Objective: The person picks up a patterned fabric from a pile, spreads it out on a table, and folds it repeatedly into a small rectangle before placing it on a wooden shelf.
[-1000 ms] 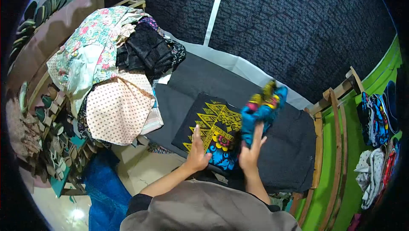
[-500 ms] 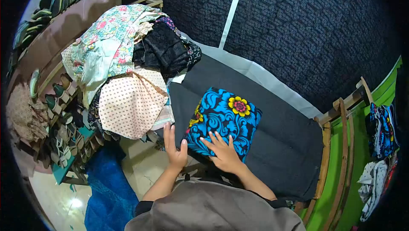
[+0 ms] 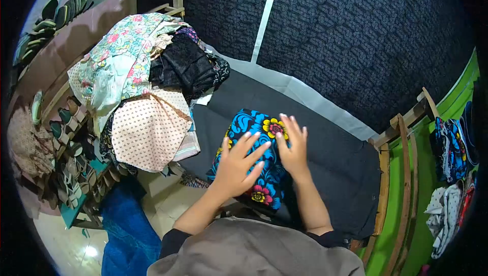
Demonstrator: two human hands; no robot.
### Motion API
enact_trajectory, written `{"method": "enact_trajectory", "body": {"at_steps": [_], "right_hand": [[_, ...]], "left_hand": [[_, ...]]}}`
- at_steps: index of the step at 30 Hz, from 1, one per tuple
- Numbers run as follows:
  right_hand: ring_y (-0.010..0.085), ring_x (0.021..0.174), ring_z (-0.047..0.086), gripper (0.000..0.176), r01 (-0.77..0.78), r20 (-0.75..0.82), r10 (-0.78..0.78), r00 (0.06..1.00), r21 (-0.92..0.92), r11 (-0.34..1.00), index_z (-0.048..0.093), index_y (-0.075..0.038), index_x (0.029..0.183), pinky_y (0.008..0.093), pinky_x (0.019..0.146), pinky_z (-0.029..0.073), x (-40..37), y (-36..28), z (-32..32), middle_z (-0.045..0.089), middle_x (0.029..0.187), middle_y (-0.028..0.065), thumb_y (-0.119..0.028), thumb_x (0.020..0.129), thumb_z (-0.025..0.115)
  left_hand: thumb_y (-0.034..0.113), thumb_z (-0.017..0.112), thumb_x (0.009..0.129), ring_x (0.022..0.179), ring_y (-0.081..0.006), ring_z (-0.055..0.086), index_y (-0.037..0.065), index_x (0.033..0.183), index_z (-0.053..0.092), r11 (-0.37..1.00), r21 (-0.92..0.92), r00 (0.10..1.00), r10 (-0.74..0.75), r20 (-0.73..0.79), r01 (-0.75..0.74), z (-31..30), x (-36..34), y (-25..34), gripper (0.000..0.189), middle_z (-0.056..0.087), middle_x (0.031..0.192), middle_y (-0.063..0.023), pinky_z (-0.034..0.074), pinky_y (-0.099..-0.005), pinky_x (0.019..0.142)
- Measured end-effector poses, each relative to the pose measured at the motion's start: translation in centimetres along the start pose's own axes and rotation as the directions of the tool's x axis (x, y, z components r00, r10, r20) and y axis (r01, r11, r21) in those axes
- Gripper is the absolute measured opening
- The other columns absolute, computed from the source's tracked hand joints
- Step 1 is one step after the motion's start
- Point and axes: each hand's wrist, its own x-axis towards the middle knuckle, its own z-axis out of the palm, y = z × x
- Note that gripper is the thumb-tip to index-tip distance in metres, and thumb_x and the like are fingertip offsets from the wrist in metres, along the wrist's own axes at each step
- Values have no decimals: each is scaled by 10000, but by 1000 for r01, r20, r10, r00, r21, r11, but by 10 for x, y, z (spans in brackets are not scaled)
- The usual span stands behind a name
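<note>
A folded cloth (image 3: 250,122) in black and bright blue, with yellow and pink flowers, lies in front of me on a dark grey padded surface (image 3: 338,174). My left hand (image 3: 238,168) is over the left part of the cloth, palm down and fingers spread. Along the cloth's right edge is my right hand (image 3: 293,150), its fingers stretched out. Neither hand grips anything. Whether the palms press on the cloth or hover just above it is hard to tell. Part of the cloth is hidden under the hands.
Left of the cloth is a heap of fabrics, with a floral piece (image 3: 119,47), a black piece (image 3: 185,67) and a cream patterned piece (image 3: 150,128). Shoes (image 3: 71,184) fill a rack at far left. A wooden rail (image 3: 409,149) and hanging cloths (image 3: 450,149) are at right.
My left hand has moved right onto the cloth. My right hand has shifted up and right to its edge. The cloth's near part now shows a pink and yellow flower. The view has shifted slightly.
</note>
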Motion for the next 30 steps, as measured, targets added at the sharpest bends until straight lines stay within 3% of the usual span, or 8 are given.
{"method": "enact_trajectory", "body": {"at_steps": [2, 5, 12, 18, 20, 22, 25, 30], "right_hand": [[274, 1246, 337, 470, 48, 138, -6, 990, -297, 954, 406, -150, 1287, 566, 998, 155, -15, 35, 51, 399, 1321, 112, -308, 847, 447], [255, 1240, 348, 494, -33, 171, 106, 980, -381, 924, 398, -158, 1292, 583, 992, 152, -34, 65, 86, 389, 1328, 111, -356, 843, 444], [314, 1288, 235, 567, -260, 114, 317, 942, -353, 899, 375, -162, 1306, 610, 983, 129, -66, 58, 56, 288, 1385, 129, -422, 815, 488], [349, 1222, 337, 787, -629, -23, 630, 776, 34, 777, 269, -139, 1334, 608, 977, 136, -121, 61, 47, 338, 1338, 167, -451, 707, 628], [340, 1218, 338, 742, -616, 9, 623, 782, 163, 771, 314, -107, 1296, 588, 973, 165, -130, 54, 41, 369, 1302, 183, -434, 710, 631], [351, 1148, 411, 796, -536, -12, 598, 802, 428, 728, 284, -30, 1283, 431, 958, 315, -137, 61, 50, 403, 1247, 232, -344, 678, 697], [333, 1139, 421, 898, -633, 36, 699, 714, 461, 622, 199, 8, 1312, 382, 944, 348, -141, 61, 49, 398, 1235, 262, -327, 664, 724], [264, 1135, 427, 792, -534, 112, 611, 784, 623, 571, 289, 89, 1252, 336, 966, 335, -164, 56, 47, 430, 1228, 214, -282, 692, 708]], "left_hand": [[354, 502, 817, 1230, -297, 340, 185, 1270, 428, 980, 195, 992, -70, 105, 49, 53, 4, -32, 489, 373, 1327, -129, 197, -603, 964], [436, 518, 792, 1237, -292, 331, 183, 1287, 399, 944, 256, 949, -257, 184, 206, 102, -14, -81, 568, 348, 1344, -131, 218, -576, 968], [558, 628, 651, 1180, -345, 385, 19, 1291, 328, 867, 199, 886, -463, -13, 457, 99, -10, -85, 889, 392, 1280, -210, 333, -483, 924], [528, 705, 580, 1099, -336, 453, -2, 1240, 377, 667, 264, 685, -728, 32, 697, 78, 7, -65, 908, 461, 1204, -202, 379, -443, 879], [466, 723, 596, 1042, -328, 509, -21, 1203, 405, 802, -87, 802, -571, 178, 590, 81, 4, -88, 841, 523, 1127, -213, 400, -416, 866], [394, 729, 622, 946, -319, 569, -41, 1124, 476, 719, -105, 723, -661, 202, 687, 86, 6, -91, 711, 582, 1022, -219, 427, -380, 824], [275, 709, 692, 763, -217, 595, -37, 942, 588, 683, -320, 746, -529, 404, 657, 95, 9, -111, 418, 634, 866, -127, 451, -326, 726], [122, 642, 761, 699, -123, 538, -16, 867, 614, 514, -574, 761, -304, 573, 637, 101, 10, -114, 176, 616, 797, -33, 437, -277, 684]]}}
